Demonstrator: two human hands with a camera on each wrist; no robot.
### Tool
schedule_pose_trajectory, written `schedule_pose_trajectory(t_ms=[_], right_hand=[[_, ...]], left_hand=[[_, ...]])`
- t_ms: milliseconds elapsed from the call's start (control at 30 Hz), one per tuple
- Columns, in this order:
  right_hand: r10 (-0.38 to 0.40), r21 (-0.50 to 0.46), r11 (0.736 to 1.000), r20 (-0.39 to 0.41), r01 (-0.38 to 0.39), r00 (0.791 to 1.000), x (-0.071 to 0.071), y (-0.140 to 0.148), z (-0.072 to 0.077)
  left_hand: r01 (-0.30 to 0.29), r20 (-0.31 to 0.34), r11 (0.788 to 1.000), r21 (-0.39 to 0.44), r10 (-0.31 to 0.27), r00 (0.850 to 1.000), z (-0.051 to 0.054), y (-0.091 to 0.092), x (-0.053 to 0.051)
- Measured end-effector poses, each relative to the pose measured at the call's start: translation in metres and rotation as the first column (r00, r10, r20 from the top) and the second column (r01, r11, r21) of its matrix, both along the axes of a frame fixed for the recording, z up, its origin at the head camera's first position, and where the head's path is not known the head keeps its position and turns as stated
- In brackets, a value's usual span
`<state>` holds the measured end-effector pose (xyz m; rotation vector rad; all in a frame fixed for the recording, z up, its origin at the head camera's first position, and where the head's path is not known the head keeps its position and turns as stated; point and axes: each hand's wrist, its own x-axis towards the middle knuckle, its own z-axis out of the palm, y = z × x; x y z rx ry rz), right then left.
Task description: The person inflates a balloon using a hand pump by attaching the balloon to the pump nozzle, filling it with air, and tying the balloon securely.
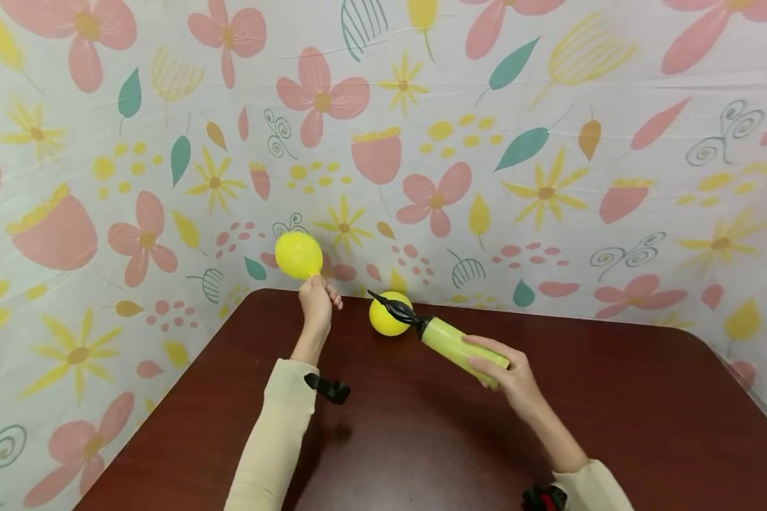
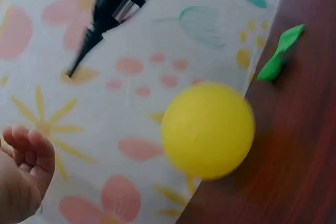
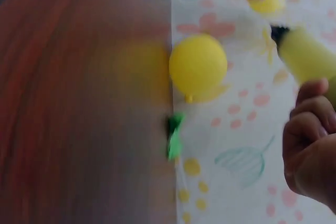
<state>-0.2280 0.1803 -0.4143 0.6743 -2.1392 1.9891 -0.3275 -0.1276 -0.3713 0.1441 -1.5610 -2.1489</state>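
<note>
At the table's far left, my left hand [image 1: 317,305] pinches the neck of a small inflated yellow balloon [image 1: 299,255], which tilts up and left above the fingers. My right hand [image 1: 508,372] grips the yellow-green barrel of a balloon pump [image 1: 460,348]. The pump's black nozzle points up and left toward the left hand, apart from the held balloon. Behind the nozzle, a second inflated yellow balloon [image 3: 198,66] rests at the back of the table, its tied end showing in the right wrist view. The left wrist view shows the curled left fingers [image 2: 37,148], not the held balloon.
A small limp green piece [image 2: 281,53] lies near the second balloon at the table's back edge; its kind is unclear. The dark red-brown table [image 1: 390,440] meets a flower-printed cloth [image 1: 518,270] behind and at the left. Black straps [image 1: 327,388] circle the wrists.
</note>
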Motion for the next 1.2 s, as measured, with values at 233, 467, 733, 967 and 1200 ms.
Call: schedule_pose_trajectory(t_ms=[233, 467, 733, 967, 1200], right_hand=[[0.09, 0.186, 0.978, 0.057, -0.099, 0.994, -0.009, 0.026, -0.009], [0.103, 0.238, 0.961, 0.154, -0.138, 0.983, -0.018, 0.04, -0.021], [0.099, 0.253, 0.957, 0.174, -0.141, 0.98, -0.027, 0.046, -0.028], [0.066, 0.292, 0.946, 0.253, -0.141, 0.965, -0.034, 0.051, -0.039], [-0.054, 0.369, 0.928, 0.26, -0.047, 0.964, -0.041, 0.057, -0.048]], left_hand=[[0.113, -0.016, 0.992, -0.055, -0.114, 0.993, -0.008, 0.017, 0.013], [0.167, -0.047, 0.98, -0.108, -0.173, 0.984, -0.015, 0.034, 0.033], [0.202, -0.079, 0.974, -0.102, -0.211, 0.974, -0.016, 0.051, 0.047], [0.197, -0.085, 0.975, -0.104, -0.206, 0.975, -0.023, 0.061, 0.046], [0.223, -0.082, 0.959, -0.173, -0.24, 0.967, -0.024, 0.072, 0.043]])
